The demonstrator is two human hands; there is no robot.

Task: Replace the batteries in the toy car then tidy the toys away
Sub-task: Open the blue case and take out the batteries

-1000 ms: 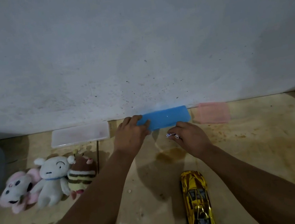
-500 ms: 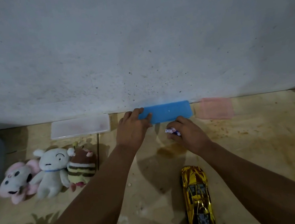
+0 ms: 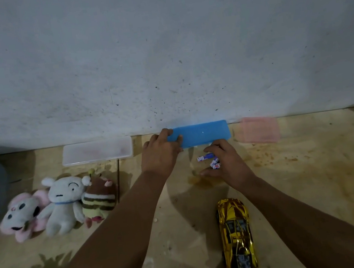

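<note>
Early stage, by the look of it: 2 small batteries (image 3: 209, 161) pinched in right hand (image 3: 225, 165) fingers beside the blue box (image 3: 200, 133), left hand (image 3: 160, 152) curled on that box's end at the wall. Gold toy car (image 3: 236, 238) lying untouched on the tabletop nearer the body, well apart from both hands (batt. cover not visible, so swap prob. not begun). Still left: fit batts, then tidy the 3 plush toys (image 3: 57, 204) etc.

We see the gold toy car (image 3: 238, 238) lower right of centre, nose up-frame, batteries (image 3: 209, 160) mid-frame, three plush toys (image 3: 59, 204) at left.
</note>
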